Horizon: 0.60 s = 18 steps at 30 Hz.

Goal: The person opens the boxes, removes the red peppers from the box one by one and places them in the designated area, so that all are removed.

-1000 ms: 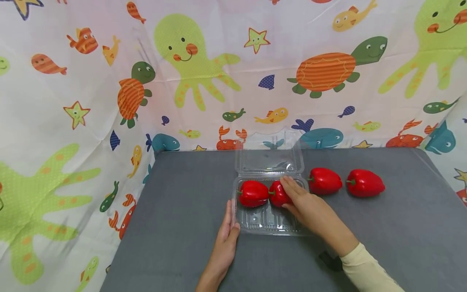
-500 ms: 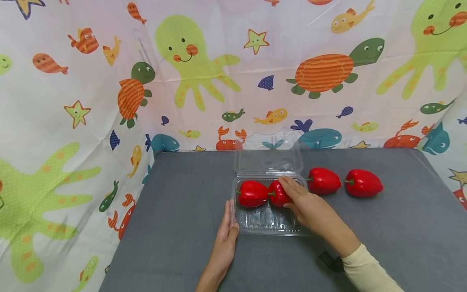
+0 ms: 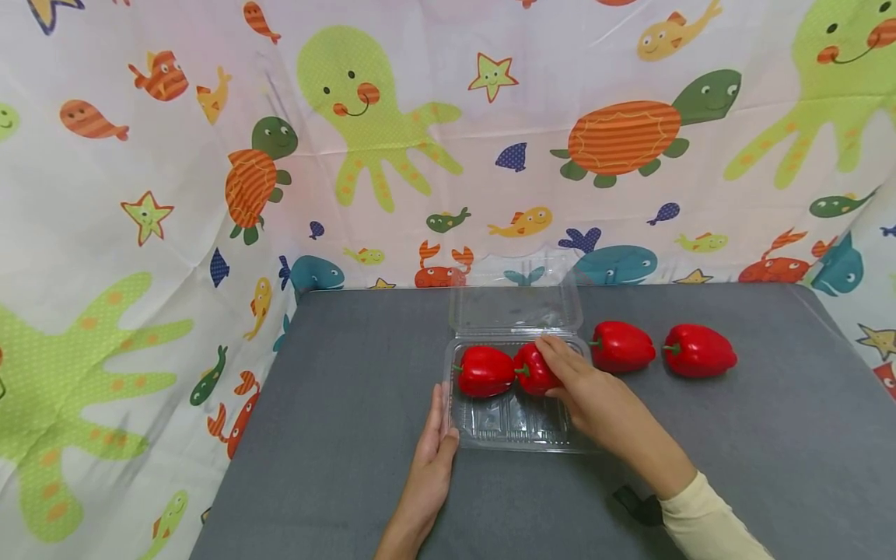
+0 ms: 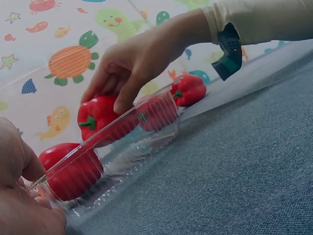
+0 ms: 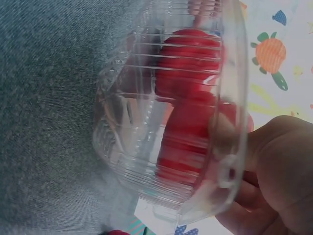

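A clear plastic clamshell container (image 3: 518,435) lies on the grey cloth with its lid (image 3: 514,307) folded back. Inside, at the left of the back row, sits a red bell pepper (image 3: 486,371). My right hand (image 3: 602,404) reaches over the container's right side and holds a second red bell pepper (image 3: 535,372) beside the first, thumb on the near side and fingers over the top. Its green stem (image 4: 88,123) faces left. My left hand (image 3: 430,459) grips the container's front left corner, fingers along the left wall and thumb near the front rim.
Two more red bell peppers (image 3: 621,347) lie on the cloth to the right of the container. A curtain printed with sea animals (image 3: 399,117) hangs behind the table and along its left. A dark strap device (image 4: 229,51) sits on the right wrist.
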Available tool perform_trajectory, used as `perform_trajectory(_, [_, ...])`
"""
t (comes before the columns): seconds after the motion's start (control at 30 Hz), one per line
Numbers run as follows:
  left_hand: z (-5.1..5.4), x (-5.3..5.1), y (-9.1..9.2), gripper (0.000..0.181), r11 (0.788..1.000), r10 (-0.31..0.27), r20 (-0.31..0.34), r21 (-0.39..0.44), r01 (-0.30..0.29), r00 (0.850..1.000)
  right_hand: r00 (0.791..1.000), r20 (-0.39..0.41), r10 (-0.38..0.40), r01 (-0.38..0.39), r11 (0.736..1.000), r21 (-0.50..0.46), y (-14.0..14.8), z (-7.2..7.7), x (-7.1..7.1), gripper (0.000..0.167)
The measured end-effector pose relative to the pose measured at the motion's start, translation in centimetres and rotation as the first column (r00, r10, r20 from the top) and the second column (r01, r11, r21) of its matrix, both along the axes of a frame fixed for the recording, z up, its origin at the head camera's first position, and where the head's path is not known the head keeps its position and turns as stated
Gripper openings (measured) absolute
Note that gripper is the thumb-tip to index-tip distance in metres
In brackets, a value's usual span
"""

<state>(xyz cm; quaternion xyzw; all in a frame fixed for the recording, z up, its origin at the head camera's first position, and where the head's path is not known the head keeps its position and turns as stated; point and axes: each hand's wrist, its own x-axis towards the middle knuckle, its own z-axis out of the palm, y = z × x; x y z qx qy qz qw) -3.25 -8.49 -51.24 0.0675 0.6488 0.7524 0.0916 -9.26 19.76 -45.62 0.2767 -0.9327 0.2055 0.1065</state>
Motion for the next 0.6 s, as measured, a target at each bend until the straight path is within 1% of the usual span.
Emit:
perform_trajectory(0.23, [-0.1,-0.1,0.0,0.071,1.0,-0.001,0.004,0.003,0.001,1.0,0.999,-0.045,0.004,-0.004,1.0,-0.003,0.0,0.6,0.4,0.089])
perform_trajectory(0.43, [-0.1,-0.1,0.0,0.071,1.0,0.001,0.023,-0.008,-0.001,1.0,0.999,-0.044,-0.014,0.014,1.0,0.011,0.0,1.3,0.9,0.095])
perform_trajectory(0.6, [-0.2,-0.1,-0.1,0.071,1.0,0.003,0.044,-0.024,-0.002,0.999,0.998,-0.055,-0.011,0.012,1.0,0.014,0.1,1.6,1.3,0.095])
